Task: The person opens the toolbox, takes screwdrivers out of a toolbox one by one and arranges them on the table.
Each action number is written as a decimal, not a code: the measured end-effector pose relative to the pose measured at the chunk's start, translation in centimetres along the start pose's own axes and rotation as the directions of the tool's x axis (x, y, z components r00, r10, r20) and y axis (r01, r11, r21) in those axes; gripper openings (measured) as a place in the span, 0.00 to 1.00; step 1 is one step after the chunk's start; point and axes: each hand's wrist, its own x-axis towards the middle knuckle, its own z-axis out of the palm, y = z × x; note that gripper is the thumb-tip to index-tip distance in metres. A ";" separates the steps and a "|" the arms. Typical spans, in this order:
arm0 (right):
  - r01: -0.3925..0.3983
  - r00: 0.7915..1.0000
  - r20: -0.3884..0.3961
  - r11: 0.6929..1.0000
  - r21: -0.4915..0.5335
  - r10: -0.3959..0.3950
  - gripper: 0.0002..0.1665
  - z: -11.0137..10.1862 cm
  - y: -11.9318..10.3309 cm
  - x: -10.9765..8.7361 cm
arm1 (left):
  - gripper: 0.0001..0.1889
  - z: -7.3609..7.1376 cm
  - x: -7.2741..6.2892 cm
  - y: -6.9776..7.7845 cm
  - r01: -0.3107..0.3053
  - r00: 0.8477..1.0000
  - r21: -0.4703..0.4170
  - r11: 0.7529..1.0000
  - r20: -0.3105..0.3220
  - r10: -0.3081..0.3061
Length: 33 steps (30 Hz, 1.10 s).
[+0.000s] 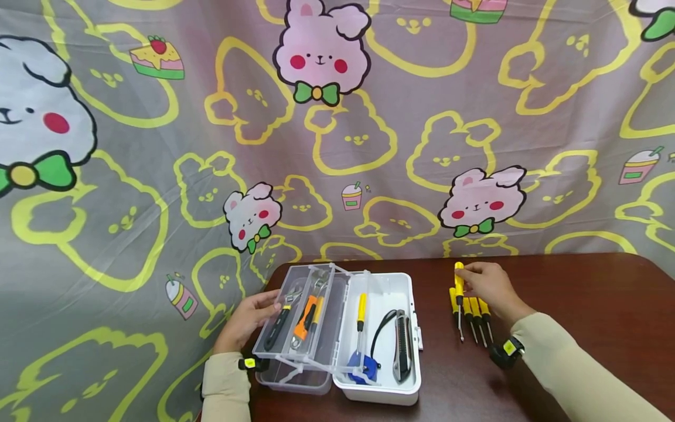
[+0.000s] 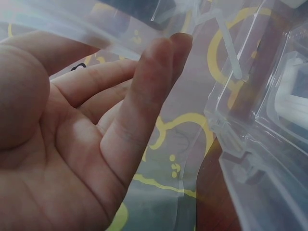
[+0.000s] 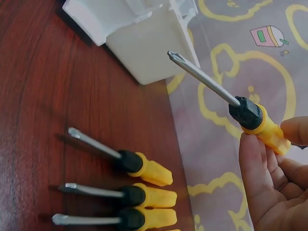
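Observation:
My right hand (image 1: 489,285) pinches the yellow handle of a screwdriver (image 3: 244,113) above the table, its metal tip pointing down in the head view. Several similar screwdrivers (image 3: 147,169) lie side by side on the table just below. At the left, my left hand (image 1: 246,319) holds the outer edge of a clear lift-up tray (image 1: 269,340) on an opened white toolbox (image 1: 377,395). Its fingers reach under the clear plastic in the left wrist view. Inside the tray are a black-handled adjustable wrench (image 1: 278,328) and an orange-and-black tool (image 1: 304,319).
The toolbox's white compartment holds a yellow-handled screwdriver (image 1: 361,310), a blue tape measure (image 1: 362,368) and a utility knife (image 1: 403,346) with a black strap. A dark red-brown table (image 1: 585,328) lies underneath. A patterned curtain (image 1: 401,146) hangs behind and at the left.

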 end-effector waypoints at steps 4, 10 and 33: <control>0.005 1.000 -0.009 1.000 -0.011 -0.005 0.28 -0.2 0.5 -0.1 | 0.28 -0.1 0.1 -0.1 0.010 1.000 0.005 1.000 -0.013 -0.009; 0.012 1.000 -0.011 1.000 -0.027 -0.012 0.27 -0.8 1.3 -0.3 | 0.27 0.0 0.2 0.0 0.026 0.999 0.018 1.000 -0.033 -0.025; 0.009 0.999 -0.034 0.998 -0.059 -0.011 0.31 -2.8 3.4 -0.9 | 0.27 0.1 0.3 -0.1 0.015 1.000 0.015 1.000 -0.024 -0.015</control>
